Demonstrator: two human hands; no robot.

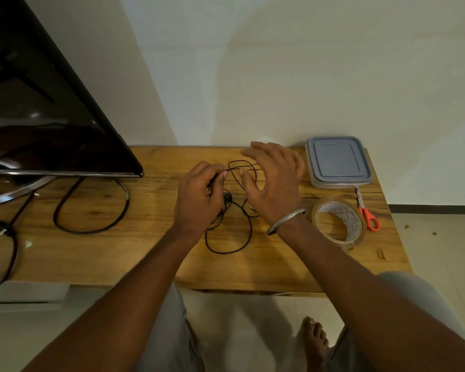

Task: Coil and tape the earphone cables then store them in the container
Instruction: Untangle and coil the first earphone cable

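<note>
While the left hand (199, 194) pinches a thin black earphone cable (228, 234) between thumb and fingertips, the right hand (273, 183) hovers beside it with its fingers spread apart and the palm facing down. Loops of the cable run between the two hands near the fingertips, and one strand appears to pass by the right thumb, though whether it touches cannot be told. More of the cable trails in a loose loop on the wooden table (151, 259), toward the near edge. A metal bangle (285, 220) sits on the right wrist.

To the right of the hands, a square container (338, 161) with a grey lid stands at the far edge of the table, its lid on. Just in front of it lie scissors (367, 212) with orange handles, and beside those a roll of clear tape (338, 224) lying flat. At the left, a dark screen (43, 108) stands on a curved metal base, with a thick black power cord (91, 210) looping across the table.
</note>
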